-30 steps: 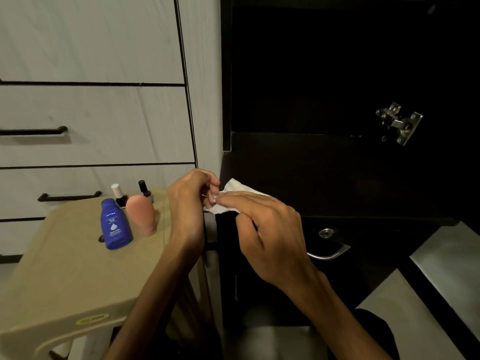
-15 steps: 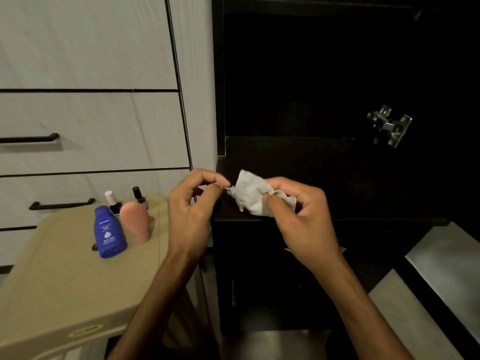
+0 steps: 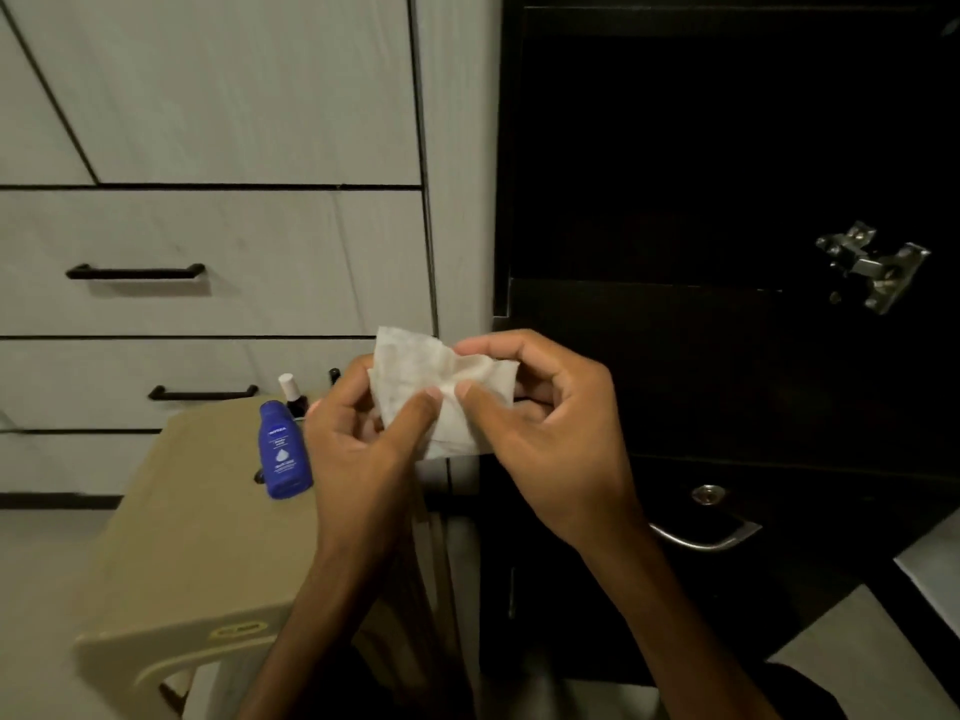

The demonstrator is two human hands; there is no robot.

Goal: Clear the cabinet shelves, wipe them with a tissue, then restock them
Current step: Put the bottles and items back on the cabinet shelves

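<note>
While both hands meet in front of the dark cabinet [image 3: 727, 174], the head view shows a white tissue [image 3: 441, 392] stretched between them; the left hand [image 3: 363, 444] pinches its left part with thumb and curled fingers, and the right hand [image 3: 540, 428] pinches its right part, thumb on the near face and forefinger arched over the top edge; the tissue is crumpled and creased, held in the air just before the cabinet's left front edge, touching neither shelf nor stool. Behind the hands the cabinet stands open, its inside too dark to make out more than one shelf [image 3: 649, 314] running across it; a metal hinge [image 3: 872, 267] shows on its right side; below the shelf lies a dark front with a round lock [image 3: 707, 495] and a curved metal handle [image 3: 711, 537], partly hidden by the right wrist.

To the left, a beige plastic stool [image 3: 197, 553] stands beside the cabinet; near its far edge a blue bottle [image 3: 283, 452] stands upright, and just behind it a small bottle with a white cap [image 3: 291, 392]; a black cap [image 3: 334, 376] peeps out beside the left hand, its bottle hidden. Behind the stool rises a pale wooden drawer unit [image 3: 234, 252] with black bar handles [image 3: 135, 272]; at the lower right a pale surface [image 3: 930, 569] shows, blurred.
</note>
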